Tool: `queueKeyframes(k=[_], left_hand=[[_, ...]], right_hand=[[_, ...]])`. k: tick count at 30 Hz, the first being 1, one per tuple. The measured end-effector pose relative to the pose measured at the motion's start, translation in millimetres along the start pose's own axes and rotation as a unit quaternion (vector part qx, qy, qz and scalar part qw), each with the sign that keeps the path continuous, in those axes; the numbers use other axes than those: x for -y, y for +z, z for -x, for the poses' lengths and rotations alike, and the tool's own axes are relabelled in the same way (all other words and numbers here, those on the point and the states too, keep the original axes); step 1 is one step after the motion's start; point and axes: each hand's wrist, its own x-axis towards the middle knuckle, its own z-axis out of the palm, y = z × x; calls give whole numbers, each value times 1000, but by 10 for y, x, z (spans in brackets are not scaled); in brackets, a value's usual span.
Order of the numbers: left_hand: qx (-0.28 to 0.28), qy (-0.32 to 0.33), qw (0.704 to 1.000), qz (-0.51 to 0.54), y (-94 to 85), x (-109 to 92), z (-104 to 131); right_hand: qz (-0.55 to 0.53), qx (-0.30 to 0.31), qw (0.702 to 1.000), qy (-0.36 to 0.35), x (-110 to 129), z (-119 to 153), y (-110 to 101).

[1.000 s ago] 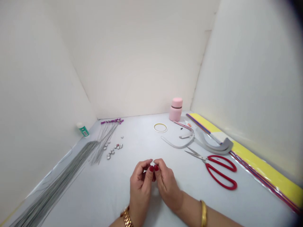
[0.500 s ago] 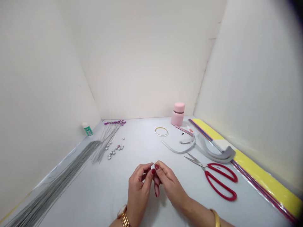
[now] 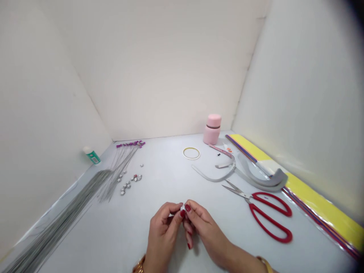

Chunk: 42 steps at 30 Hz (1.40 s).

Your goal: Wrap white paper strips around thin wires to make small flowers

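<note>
My left hand [image 3: 166,227] and my right hand [image 3: 203,225] meet above the front of the table. Pinched between both thumbs and forefingers is a small silver paper star [image 3: 182,207], mostly covered by the fingertips. To the left lie several more silver stars [image 3: 125,186], one group with a touch of red. Beyond them, thin grey wire stems [image 3: 122,163] carry small purple stars [image 3: 131,144] at their far ends. Right of my hands, large red-handled scissors [image 3: 256,203] rest with the blades apart.
A thick bundle of grey wires [image 3: 65,216] runs along the left side, near a glue stick [image 3: 93,156]. A roll of tape [image 3: 191,153], a pink flask [image 3: 212,129] and curled grey strips [image 3: 256,182] sit farther back. Yellow sheets [image 3: 318,201] line the right wall.
The view has shifted slightly, so the table things appear displaced. Both hands keep their pinch, and a little more of the silver star shows between the fingertips.
</note>
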Motion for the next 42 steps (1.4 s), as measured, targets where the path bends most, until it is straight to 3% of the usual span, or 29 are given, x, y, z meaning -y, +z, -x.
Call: queueKeyframes(k=[5, 9, 22, 28, 32, 37, 40, 42], left_hand=[[-8, -19, 998, 55, 7, 17, 3], [-22, 17, 1000, -12, 32, -72, 40], [-63, 138, 972, -181, -2, 6, 82], [-71, 172, 952, -243, -13, 42, 77], [-82, 173, 947, -259, -4, 55, 56], [-88, 169, 944, -270, 13, 67, 67], [-91, 161, 946, -266, 16, 68, 69], [-88, 147, 952, -253, 17, 52, 57]], right_hand=[[228, -48, 970, -64, -21, 64, 33], [311, -59, 944, -94, 1, 84, 19], [375, -63, 914, -138, -2, 89, 30], [445, -90, 867, -204, -15, 66, 36], [501, -101, 829, -229, -52, 38, 33], [535, -114, 803, -235, -79, 6, 60], [545, -125, 798, -224, -79, -5, 75], [527, -126, 815, -207, -68, -4, 79]])
